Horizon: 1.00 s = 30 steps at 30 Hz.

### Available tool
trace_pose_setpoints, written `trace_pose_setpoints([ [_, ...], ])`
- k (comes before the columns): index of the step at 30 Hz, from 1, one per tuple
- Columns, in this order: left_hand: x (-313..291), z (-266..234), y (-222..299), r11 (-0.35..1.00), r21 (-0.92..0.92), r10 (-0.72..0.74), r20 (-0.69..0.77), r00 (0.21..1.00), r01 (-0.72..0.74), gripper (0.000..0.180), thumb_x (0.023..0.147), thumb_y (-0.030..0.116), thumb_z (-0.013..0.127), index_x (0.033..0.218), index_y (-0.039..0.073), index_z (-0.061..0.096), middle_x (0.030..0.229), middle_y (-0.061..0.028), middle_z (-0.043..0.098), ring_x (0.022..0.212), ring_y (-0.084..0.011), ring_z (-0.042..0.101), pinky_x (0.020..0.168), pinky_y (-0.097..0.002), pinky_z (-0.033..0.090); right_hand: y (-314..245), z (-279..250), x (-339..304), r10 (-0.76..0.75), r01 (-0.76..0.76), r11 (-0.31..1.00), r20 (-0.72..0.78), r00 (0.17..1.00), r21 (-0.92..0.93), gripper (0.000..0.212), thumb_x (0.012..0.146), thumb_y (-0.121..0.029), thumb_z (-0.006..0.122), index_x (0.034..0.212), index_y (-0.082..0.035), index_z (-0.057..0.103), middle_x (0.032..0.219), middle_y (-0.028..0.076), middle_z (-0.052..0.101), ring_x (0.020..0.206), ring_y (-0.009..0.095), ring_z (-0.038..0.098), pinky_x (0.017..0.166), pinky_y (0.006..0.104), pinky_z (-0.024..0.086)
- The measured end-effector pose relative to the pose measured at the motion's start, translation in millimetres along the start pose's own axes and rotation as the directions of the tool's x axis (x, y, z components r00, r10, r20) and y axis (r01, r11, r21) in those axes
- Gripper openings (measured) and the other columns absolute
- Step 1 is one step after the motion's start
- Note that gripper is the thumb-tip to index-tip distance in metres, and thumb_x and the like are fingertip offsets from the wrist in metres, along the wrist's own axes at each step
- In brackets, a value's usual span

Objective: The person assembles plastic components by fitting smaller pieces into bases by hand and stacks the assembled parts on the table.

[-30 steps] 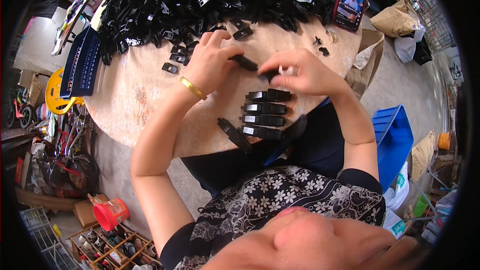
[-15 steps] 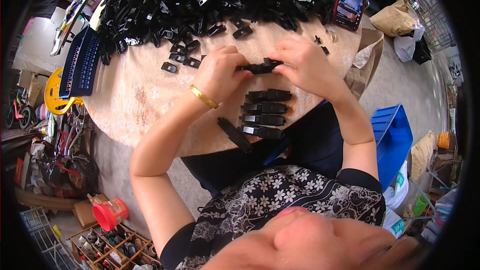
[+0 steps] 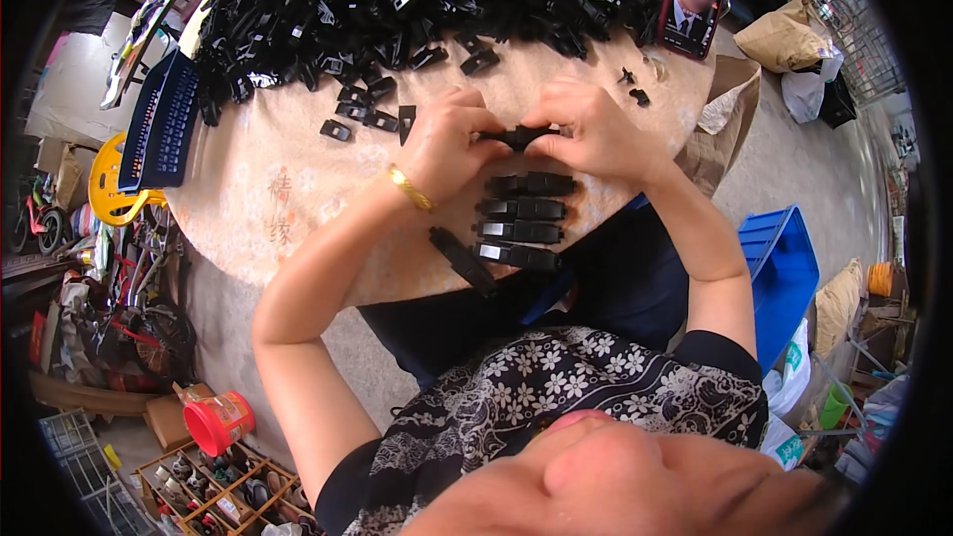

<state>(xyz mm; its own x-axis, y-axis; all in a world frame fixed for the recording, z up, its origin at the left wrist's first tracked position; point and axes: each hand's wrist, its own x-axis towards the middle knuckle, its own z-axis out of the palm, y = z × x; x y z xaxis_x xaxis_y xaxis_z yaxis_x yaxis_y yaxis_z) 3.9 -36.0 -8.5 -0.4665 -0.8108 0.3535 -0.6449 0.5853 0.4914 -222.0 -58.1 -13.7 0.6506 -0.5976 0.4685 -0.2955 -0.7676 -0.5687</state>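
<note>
We pinched a black plastic part (image 3: 518, 138) over the worktop (image 3: 228, 144), the fingers of our left hand (image 3: 454, 139) and right hand (image 3: 590, 134) closed on its ends. Nearer us lay four black pieces (image 3: 521, 208); leftward, brown characters (image 3: 279, 185) marked the cloth (image 3: 399, 263).

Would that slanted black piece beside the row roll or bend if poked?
The slanted black piece probably won't roll: it's long and angular. Its straight outline suggests stiffness. Poked hard, it might drop, being near the edge of the table.
</note>
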Motion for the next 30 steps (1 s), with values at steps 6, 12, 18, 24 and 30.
trace_pose_setpoints([
  [6, -1.9, 2.6, 6.1, 0.997, 0.017, 0.076, -0.01, 0.997, -0.076, 0.016, 0.067, 0.009, 0.076, 0.081, 0.003, 0.07, 0.076, -0.0079, 0.058, 0.081, -0.027, 0.056, 0.071, -0.0371, 0.046, -6.8, 4.0, -5.9, -0.013, 0.006, 0.994, -0.066, 0.998, -0.105, 0.021, 0.07, -0.012, 0.073, 0.088, -0.002, 0.069, 0.08, 0.013, 0.061, 0.078, 0.03, 0.058, 0.07, 0.0373, 0.048],
  [12, -2.7, 1.2, 1.2, 0.997, -0.023, 0.077, 0.029, 0.997, -0.076, 0.019, 0.07, 0.01, 0.075, 0.088, 0.004, 0.069, 0.079, -0.009, 0.058, 0.082, -0.0281, 0.055, 0.072, -0.0367, 0.046, 4.6, -26.2, 0.7, 0.264, -0.248, 0.963, -0.173, 0.949, 0.106, 0.021, 0.077, -0.018, 0.075, 0.091, -0.003, 0.07, 0.09, 0.011, 0.066, 0.08, 0.026, 0.062, 0.074, 0.0336, 0.049],
  [18, -1.5, 0.5, 8.8, 0.999, -0.034, 0.01, 0.054, 0.999, -0.008, 0.025, 0.072, 0.01, 0.073, 0.095, 0.006, 0.067, 0.087, -0.0116, 0.059, 0.09, -0.0322, 0.055, 0.08, -0.0402, 0.047, 67.9, -67.1, 17.9, -0.084, -0.227, 0.822, -0.506, 0.859, -0.523, 0.039, 0.082, -0.032, 0.071, 0.11, -0.005, 0.066, 0.105, 0.011, 0.065, 0.097, 0.03, 0.06, 0.087, 0.039, 0.046],
  [24, -6.3, 9.4, 16.6, 0.995, -0.067, 0.08, 0.032, 0.996, -0.078, 0.027, 0.08, 0.023, 0.07, 0.1, 0.005, 0.066, 0.089, -0.0122, 0.061, 0.092, -0.0317, 0.055, 0.081, -0.0404, 0.046, 95.8, -36.1, 27.8, -0.089, -0.235, 0.714, -0.419, 0.904, -0.659, 0.058, 0.082, -0.047, 0.068, 0.123, -0.006, 0.059, 0.12, 0.019, 0.057, 0.114, 0.035, 0.049, 0.098, 0.0416, 0.041],
  [30, -14.9, 20.6, 42.8, 0.971, -0.216, 0.125, 0.109, 0.986, -0.1, 0.04, 0.088, 0.035, 0.062, 0.113, 0.003, 0.06, 0.106, -0.0137, 0.057, 0.101, -0.0311, 0.053, 0.088, -0.0379, 0.043, 81.1, -7.6, 40.5, 0.047, -0.262, 0.801, -0.38, 0.924, -0.539, 0.062, 0.083, -0.048, 0.065, 0.132, -0.012, 0.052, 0.121, 0.017, 0.057, 0.117, 0.032, 0.049, 0.098, 0.0463, 0.04],
])
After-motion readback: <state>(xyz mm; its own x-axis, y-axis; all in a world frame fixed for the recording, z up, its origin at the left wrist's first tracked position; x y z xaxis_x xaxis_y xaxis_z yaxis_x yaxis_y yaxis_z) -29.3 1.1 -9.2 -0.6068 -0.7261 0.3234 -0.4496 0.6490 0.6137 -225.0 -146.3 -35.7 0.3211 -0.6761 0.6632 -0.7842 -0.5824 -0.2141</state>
